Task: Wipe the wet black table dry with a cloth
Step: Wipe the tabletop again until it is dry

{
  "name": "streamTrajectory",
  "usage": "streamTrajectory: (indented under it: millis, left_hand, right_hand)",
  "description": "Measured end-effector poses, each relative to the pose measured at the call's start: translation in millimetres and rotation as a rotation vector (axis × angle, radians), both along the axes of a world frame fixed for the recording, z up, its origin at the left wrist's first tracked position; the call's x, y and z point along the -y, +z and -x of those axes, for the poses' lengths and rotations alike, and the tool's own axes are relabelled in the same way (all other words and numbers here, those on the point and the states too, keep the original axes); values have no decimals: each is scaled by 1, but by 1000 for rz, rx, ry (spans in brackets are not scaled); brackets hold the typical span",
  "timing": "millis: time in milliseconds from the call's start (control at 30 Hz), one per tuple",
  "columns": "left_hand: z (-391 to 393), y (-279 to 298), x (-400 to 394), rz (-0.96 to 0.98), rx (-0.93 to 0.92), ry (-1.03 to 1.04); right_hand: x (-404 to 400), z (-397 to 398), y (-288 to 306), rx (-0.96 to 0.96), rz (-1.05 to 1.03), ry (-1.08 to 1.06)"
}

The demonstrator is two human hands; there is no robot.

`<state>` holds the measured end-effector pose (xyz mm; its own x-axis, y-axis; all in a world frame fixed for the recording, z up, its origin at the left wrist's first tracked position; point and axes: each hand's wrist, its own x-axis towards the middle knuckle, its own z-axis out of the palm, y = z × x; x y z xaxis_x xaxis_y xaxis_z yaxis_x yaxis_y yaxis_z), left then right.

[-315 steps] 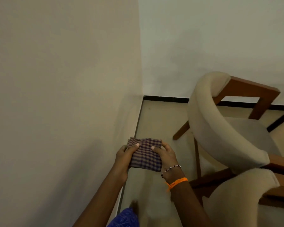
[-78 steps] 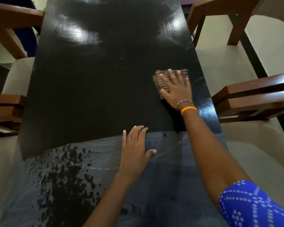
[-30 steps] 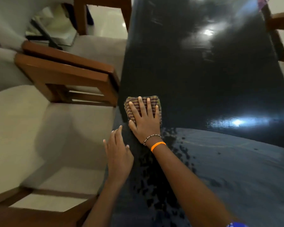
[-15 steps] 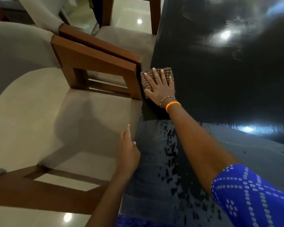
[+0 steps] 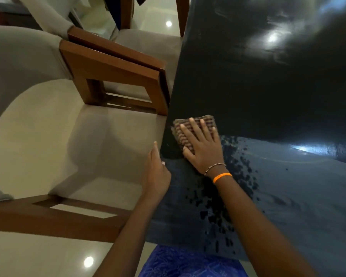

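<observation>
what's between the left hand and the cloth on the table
Only a bare, dark strip of the black table near its left edge, in the head view. The left hand and the cloth under the right hand don't touch.

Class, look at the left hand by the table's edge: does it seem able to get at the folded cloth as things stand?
Probably yes. The left hand rests at the table edge, close beside the cloth, with nothing between them; only the right hand pressing flat on top covers most of it.

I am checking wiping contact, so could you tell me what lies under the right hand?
Under the flat right hand lies the folded checked cloth, on the glossy black table near its left edge. The table surface beneath the cloth is covered, so its wetness cannot be seen.
</observation>
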<state>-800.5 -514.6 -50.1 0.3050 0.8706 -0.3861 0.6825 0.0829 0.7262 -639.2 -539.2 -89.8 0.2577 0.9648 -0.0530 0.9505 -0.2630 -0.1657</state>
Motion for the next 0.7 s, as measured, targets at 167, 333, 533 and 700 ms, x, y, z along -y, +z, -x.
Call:
streamTrajectory:
  millis: [167,333,533,700]
  left_hand:
    - [-13,-1,2,-11,-10,-44]
    - [-6,-3,5,20,67,-16]
    - [13,-4,-4,251,342,272]
    - [25,-4,-5,292,458,401]
  right_hand:
    - [59,-82,0,49,16,-292]
    - [109,-135,7,19,52,-597]
    - [66,-75,6,-32,42,-631]
    - [8,40,3,-30,-14,-202]
